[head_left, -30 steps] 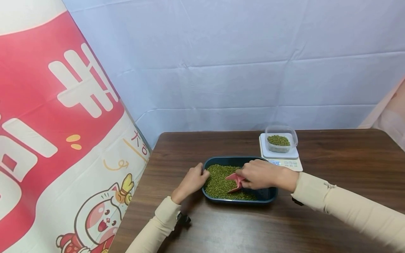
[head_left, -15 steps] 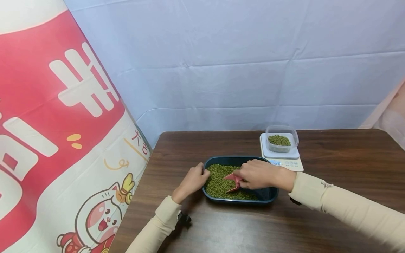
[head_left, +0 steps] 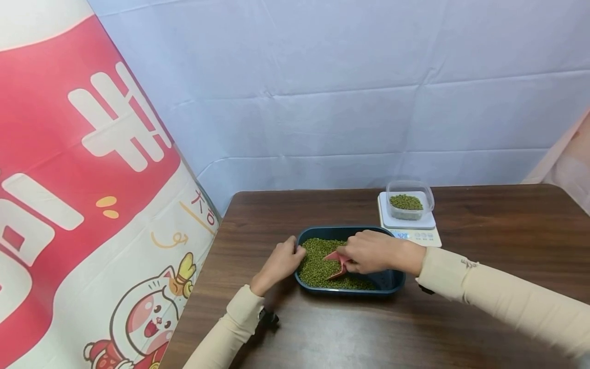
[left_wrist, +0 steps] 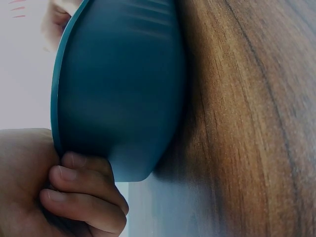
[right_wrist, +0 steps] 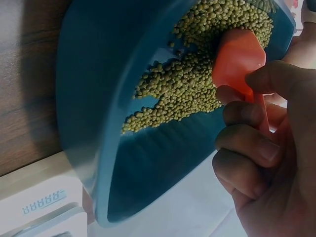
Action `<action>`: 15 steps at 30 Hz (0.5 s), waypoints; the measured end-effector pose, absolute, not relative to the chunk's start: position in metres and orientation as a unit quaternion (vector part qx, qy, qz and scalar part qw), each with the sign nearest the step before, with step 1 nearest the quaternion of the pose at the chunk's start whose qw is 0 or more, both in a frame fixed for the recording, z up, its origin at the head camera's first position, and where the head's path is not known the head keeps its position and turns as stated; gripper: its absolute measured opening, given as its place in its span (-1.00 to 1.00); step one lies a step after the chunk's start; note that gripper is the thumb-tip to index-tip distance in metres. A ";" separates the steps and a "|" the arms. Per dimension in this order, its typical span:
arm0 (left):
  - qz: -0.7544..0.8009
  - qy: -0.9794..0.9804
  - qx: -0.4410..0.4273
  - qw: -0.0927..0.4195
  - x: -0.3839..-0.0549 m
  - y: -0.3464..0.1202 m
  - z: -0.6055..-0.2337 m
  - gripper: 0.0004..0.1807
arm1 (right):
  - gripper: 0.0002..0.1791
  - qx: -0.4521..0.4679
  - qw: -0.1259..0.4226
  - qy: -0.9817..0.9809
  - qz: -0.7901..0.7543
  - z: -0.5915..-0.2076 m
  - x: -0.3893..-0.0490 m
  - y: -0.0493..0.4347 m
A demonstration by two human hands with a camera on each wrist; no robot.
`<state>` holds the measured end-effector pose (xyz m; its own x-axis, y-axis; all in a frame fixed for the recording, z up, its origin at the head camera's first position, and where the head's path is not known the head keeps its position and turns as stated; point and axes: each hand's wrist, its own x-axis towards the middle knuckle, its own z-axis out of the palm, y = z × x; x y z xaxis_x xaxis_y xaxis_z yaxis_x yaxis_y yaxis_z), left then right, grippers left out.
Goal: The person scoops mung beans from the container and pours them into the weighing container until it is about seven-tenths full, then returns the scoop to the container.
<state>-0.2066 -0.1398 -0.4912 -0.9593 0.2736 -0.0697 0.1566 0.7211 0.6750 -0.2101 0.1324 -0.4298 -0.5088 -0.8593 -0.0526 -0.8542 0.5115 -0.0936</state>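
A dark blue oblong tub (head_left: 350, 292) holds a bed of mung beans (head_left: 318, 261), banked toward its left side. My left hand (head_left: 281, 261) grips the tub's left end, its fingers curled at the rim in the left wrist view. Inside the tub my right hand (head_left: 375, 252) holds a red scoop (head_left: 338, 264) by its handle. The scoop's blade (right_wrist: 239, 59) sits in among the beans, seen close in the right wrist view. Toward the tub's right end some of the floor (right_wrist: 163, 158) shows bare.
Behind the tub, to the right, stands a white kitchen scale (head_left: 410, 225) with a lit display. A clear plastic container (head_left: 409, 212) with some mung beans rests on it. The brown wooden table (head_left: 322, 333) ends at a pale cloth backdrop (head_left: 322, 102).
My right hand and the scoop have slid slightly left into the beans. The left hand keeps its hold on the tub. The scale's display changed between the first two frames.
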 end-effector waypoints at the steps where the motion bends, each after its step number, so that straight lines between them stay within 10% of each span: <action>1: 0.356 0.923 0.117 0.083 -0.206 -0.140 -0.491 -0.75 | -0.91 -0.493 0.047 0.868 -0.027 -0.430 -0.210 0.132; 15: 0.348 0.927 0.113 0.080 -0.207 -0.139 -0.490 -0.75 | -0.91 -0.489 0.053 0.869 -0.053 -0.430 -0.210 0.130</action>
